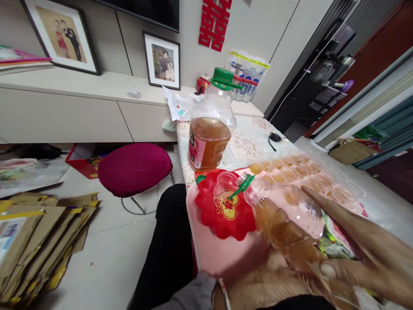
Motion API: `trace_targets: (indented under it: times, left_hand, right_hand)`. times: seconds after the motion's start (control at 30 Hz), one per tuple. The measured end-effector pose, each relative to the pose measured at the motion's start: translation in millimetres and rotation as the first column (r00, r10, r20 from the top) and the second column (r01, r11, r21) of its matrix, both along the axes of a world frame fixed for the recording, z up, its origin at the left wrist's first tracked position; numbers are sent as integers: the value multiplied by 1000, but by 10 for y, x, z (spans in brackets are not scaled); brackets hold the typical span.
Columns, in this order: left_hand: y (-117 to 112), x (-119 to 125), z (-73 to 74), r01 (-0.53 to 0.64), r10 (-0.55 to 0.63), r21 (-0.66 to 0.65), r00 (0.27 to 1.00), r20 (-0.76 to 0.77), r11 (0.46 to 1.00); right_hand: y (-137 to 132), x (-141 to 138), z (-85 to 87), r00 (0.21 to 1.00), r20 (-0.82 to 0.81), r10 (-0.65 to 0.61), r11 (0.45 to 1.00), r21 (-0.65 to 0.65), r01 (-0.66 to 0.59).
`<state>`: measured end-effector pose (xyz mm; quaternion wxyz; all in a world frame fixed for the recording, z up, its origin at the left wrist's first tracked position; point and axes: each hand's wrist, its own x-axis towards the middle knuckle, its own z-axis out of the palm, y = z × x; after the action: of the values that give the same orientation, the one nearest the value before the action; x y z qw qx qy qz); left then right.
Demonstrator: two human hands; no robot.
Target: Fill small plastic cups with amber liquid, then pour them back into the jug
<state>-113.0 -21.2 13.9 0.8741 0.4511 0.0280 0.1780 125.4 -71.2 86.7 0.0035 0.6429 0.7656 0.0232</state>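
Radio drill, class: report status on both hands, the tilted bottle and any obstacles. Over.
Left hand, right hand on tilted bottle. Mouth toward clear cup. No obstruction seen; capped bottle stands beyond red tray.

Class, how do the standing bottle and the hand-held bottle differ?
The standing bottle is upright; the held bottle is tilted.
The standing bottle wears a green cap; the held bottle shows a green neck ring.
The left hand and right hand grip the held bottle, not the standing bottle.
Both are clear, with amber liquid.
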Motion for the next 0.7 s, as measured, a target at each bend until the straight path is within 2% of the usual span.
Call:
trace_targets:
  times: [0.2, 0.3, 0.4, 0.57, 0.7]
  left_hand:
    - [18, -53, 165, 28, -16, -99, 993, 118, 995]
    - [39, -67, 200, 39, -24, -113, 991, 130, 993]
    - [37, -43, 140, 39, -27, -113, 994, 104, 993]
    - [21, 13, -60, -13, 12, -117, 1000, -9, 993]
    - [16, 41, -93, -14, 14, -115, 1000, -2, 993]
  right_hand:
    - [30, -23, 41, 995, 61, 84, 994, 65, -87]
    - [58, -22, 31, 993, 74, 88, 992, 85, -94]
    - [74, -7, 34, 994, 78, 75, 995, 66, -80]
    - [79, 14, 73, 992, 99, 74, 997, 27, -77]
    - [92, -2, 91, 991, 105, 78, 996, 23, -80]
